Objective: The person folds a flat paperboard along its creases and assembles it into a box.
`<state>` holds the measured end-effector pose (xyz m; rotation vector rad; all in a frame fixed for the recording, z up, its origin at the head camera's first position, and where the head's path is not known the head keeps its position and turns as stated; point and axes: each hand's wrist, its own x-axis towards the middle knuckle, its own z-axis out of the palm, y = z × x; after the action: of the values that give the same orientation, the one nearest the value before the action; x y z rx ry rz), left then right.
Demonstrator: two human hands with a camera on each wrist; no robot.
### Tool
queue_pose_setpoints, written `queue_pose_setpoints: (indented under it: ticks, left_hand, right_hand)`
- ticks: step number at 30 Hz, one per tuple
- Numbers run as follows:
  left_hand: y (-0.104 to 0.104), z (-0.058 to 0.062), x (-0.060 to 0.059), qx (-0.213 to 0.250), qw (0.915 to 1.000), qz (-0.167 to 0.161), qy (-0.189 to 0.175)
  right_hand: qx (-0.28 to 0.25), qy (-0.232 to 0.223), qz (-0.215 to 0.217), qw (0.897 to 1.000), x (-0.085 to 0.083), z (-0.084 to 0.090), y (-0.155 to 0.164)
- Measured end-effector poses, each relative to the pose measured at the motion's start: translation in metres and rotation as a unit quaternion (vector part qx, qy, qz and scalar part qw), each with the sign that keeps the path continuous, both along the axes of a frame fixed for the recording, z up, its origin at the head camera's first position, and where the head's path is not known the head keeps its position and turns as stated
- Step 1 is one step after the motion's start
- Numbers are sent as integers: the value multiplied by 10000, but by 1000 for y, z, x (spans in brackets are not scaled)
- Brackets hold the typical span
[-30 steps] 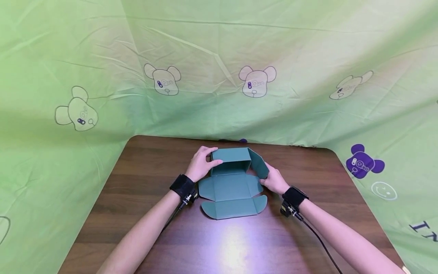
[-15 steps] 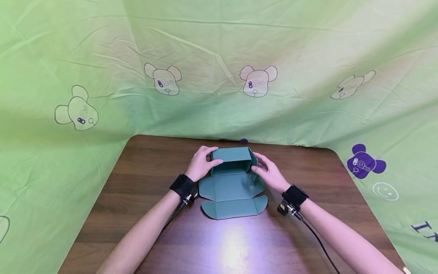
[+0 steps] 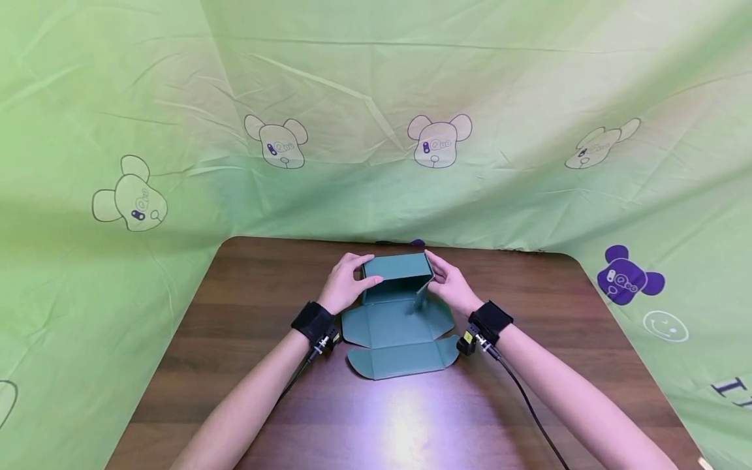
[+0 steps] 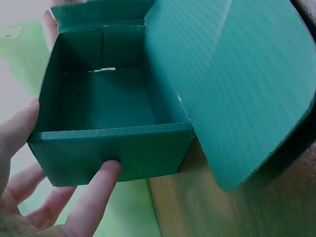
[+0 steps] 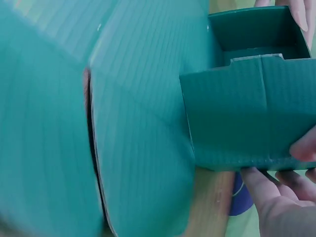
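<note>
A teal cardboard box point(image 3: 396, 266) stands partly folded near the back of the table, its opening facing me. Its creased lid point(image 3: 399, 323) lies spread flat in front, with side tabs and a front flap. My left hand point(image 3: 342, 285) grips the left end, thumb and fingers at the upper panel; in the left wrist view a finger point(image 4: 101, 190) presses the end wall. At the other end, my right hand point(image 3: 451, 287) pinches the side flap point(image 5: 229, 118), which is partly folded in toward the opening. The left wrist view shows the box interior point(image 4: 108, 98) bare.
The brown wooden table point(image 3: 247, 391) reaches back to a green cloth curtain point(image 3: 352, 196) printed with bear heads. Black straps with small cameras and cables sit on both wrists; the right wrist camera point(image 3: 467, 341) is close to the lid's right front tab.
My right hand has moved left and inward, swinging the right side flap from sticking outward to folding toward the box opening. The left hand has kept its grip on the left end.
</note>
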<state>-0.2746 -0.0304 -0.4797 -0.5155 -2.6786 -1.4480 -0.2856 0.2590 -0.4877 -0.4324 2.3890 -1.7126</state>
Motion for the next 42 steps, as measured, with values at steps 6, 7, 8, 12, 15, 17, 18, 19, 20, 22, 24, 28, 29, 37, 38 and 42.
queue_pose_setpoints:
  ticks: [6,7,8,12,15,17,18,19,20,22,24,28,29,37,38,42]
  left_hand:
    - [0,1,1,-36,10000,40,12]
    - [0,1,2,-39,10000,60,-6]
    - [1,1,2,-40,10000,79,-18]
    - [5,-2,5,-36,9998,173,-48]
    - [9,-4,8,-72,9997,238,-26]
    - [11,-5,10,-86,9997,249,22]
    - [12,-5,11,-102,9996,261,39]
    - [12,-5,12,-110,9996,269,60]
    - [13,-4,13,-120,9995,274,70]
    - [13,-3,15,-140,9995,280,59]
    - [13,-1,16,-195,9994,278,30]
    - [11,1,17,-262,9992,301,53]
    - [11,1,17,-267,9991,311,80]
    - [13,1,19,-258,9991,346,7]
    - [13,1,19,-266,9990,346,-25]
    - [15,5,19,-306,9989,338,-45]
  right_hand:
    - [272,251,-673,9970,-7,-11,-20]
    - [309,281,-946,9946,-8,-13,-25]
    - [340,317,-1239,9912,-8,-15,-29]
    - [509,375,-2514,9658,-9,-22,-47]
    - [417,466,-3225,9445,-11,-26,-54]
    - [407,616,-3513,9334,-13,-28,-56]
    - [460,704,-3597,9293,-15,-30,-56]
    - [560,822,-3658,9254,-16,-32,-56]
    - [687,932,-3707,9215,-17,-34,-56]
    - [892,1090,-3823,9133,-19,-37,-56]
    - [995,1177,-3929,9066,-20,-40,-58]
    - [1013,1206,-4023,9019,-22,-43,-61]
    - [1009,1195,-4005,9028,-22,-43,-61]
    - [998,655,-3886,9136,-17,-49,-58]
    - [969,599,-3895,9139,-16,-49,-58]
    - [1177,734,-3869,9116,-20,-50,-56]
